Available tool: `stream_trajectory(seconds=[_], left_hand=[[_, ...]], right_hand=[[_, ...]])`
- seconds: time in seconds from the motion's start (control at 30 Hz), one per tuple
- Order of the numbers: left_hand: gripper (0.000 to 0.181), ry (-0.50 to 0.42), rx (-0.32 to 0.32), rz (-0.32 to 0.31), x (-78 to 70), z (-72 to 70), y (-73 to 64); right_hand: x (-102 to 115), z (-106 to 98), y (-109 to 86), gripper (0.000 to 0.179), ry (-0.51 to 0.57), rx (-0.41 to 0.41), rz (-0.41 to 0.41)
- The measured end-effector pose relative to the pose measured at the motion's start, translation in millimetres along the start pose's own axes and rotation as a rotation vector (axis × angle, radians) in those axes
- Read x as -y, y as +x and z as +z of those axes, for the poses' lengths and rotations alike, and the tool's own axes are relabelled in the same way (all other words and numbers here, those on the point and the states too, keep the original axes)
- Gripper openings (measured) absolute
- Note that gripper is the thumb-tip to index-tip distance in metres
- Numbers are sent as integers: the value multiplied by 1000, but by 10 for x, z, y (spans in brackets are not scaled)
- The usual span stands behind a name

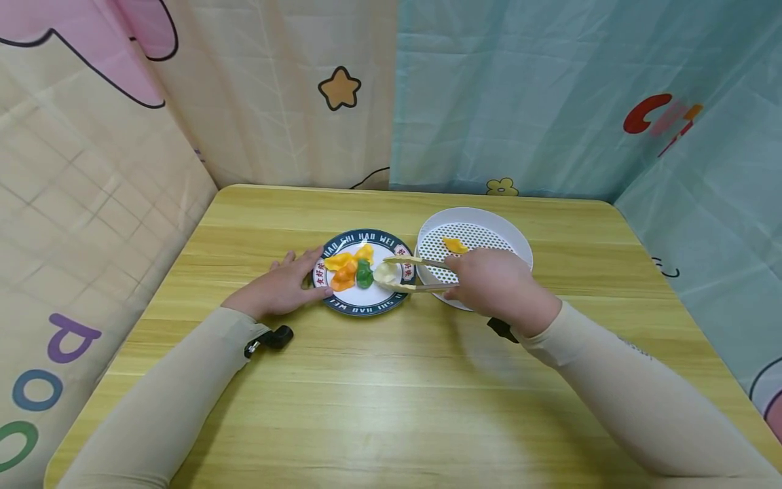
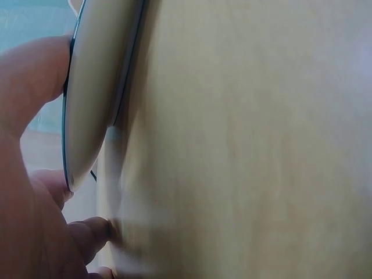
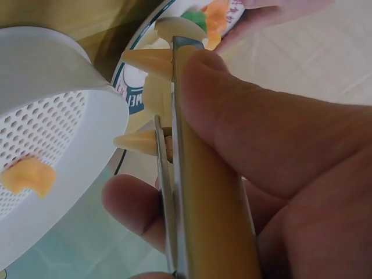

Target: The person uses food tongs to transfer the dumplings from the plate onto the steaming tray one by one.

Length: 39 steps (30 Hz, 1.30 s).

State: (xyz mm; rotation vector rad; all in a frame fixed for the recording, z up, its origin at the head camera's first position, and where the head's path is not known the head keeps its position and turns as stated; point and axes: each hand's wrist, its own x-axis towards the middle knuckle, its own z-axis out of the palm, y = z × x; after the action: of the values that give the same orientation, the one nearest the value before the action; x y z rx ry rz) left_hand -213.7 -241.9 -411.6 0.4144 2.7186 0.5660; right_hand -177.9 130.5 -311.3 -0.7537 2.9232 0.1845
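My right hand [image 1: 497, 285] grips a pair of tongs [image 1: 421, 288] with yellowish arms. Between the tong tips, over the right side of a dark-rimmed plate [image 1: 364, 310], is a white dumpling-like piece [image 1: 385, 273]; whether the tips press on it I cannot tell. Left of it on the plate sit a green piece [image 1: 364, 274], an orange piece [image 1: 344, 276] and yellow pieces [image 1: 338, 261]. At the plate's left rim, my left hand [image 1: 284, 285] touches the edge with thumb and a finger; its other fingers spread over the table in the left wrist view.
A white round basket [image 1: 427, 227] with a perforated base stands right of the plate, partly behind my right hand. One yellow piece [image 1: 455, 245] lies in it. The wooden table [image 1: 379, 401] ends against printed curtains [image 1: 519, 88] at the back and sides.
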Motion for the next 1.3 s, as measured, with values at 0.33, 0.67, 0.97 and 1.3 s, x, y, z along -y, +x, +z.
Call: stream_trajectory(seconds=[0.33,0.67,0.97,1.3], left_hand=[[104,-11,-5,16,25,4,12],[105,-3,-3,10,29,7,15],[105,2,-3,6,37,18,21],[105,9,0,6,26,9,16]], right_hand=[[-8,19,12,39,-57,-74,-37],[-67,52,44,43,-75,-100,-63],[-73,55,45,37,-76,-122,-78],[-105,71,52,36,-71,-139,-91]])
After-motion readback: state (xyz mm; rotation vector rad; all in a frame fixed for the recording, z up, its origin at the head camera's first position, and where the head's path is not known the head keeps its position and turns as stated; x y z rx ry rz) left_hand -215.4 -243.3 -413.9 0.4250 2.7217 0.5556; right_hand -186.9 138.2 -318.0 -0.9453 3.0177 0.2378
